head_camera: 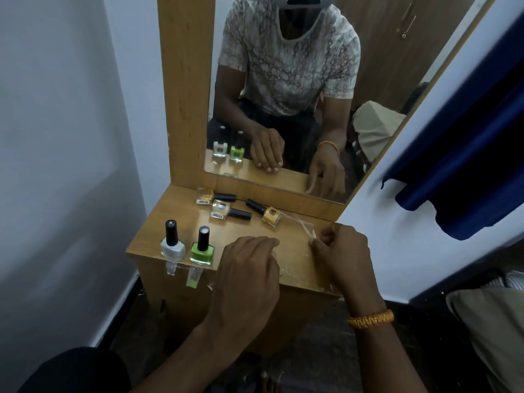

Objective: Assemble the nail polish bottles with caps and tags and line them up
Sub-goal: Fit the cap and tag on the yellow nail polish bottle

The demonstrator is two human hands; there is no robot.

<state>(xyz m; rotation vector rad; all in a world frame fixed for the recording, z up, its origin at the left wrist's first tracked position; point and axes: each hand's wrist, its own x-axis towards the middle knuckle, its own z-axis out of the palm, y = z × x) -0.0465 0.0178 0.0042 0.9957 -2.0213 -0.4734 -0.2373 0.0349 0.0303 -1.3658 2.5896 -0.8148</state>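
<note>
From the head view, your right hand [340,251] pinches a clear tag [304,226], while your left hand [249,268] rests curled on the shelf [295,268], gripping nothing visible. The orange bottle [266,212] lies just beyond, cap pointing up-left, nearer your right.

A small wooden surface [158,236] below a mirror. Near its front left edge stand a white bottle [173,245] and a green bottle [202,249]. Three capped bottles [224,209] lie along the back edge.
</note>
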